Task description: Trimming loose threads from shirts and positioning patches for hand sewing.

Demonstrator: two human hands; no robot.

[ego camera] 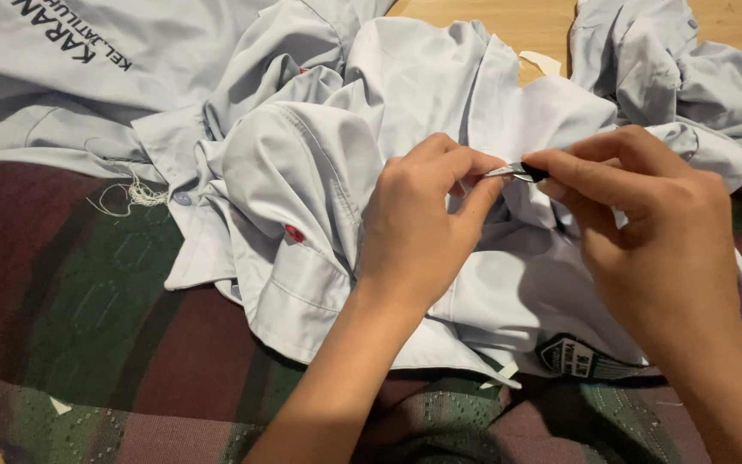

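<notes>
Crumpled pale grey shirt [405,94] heaped on patterned cloth, small metal tool [515,171] with black handle, level above it

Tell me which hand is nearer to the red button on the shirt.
The left hand is nearer: the red button lies just to its left on the pale grey shirt. The right hand is farther right, holding a small metal tool.

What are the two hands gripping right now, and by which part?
The right hand pinches a small metal tool by its dark handle end. The left hand pinches a fold of the pale blue shirt at the tool's tip.
</notes>
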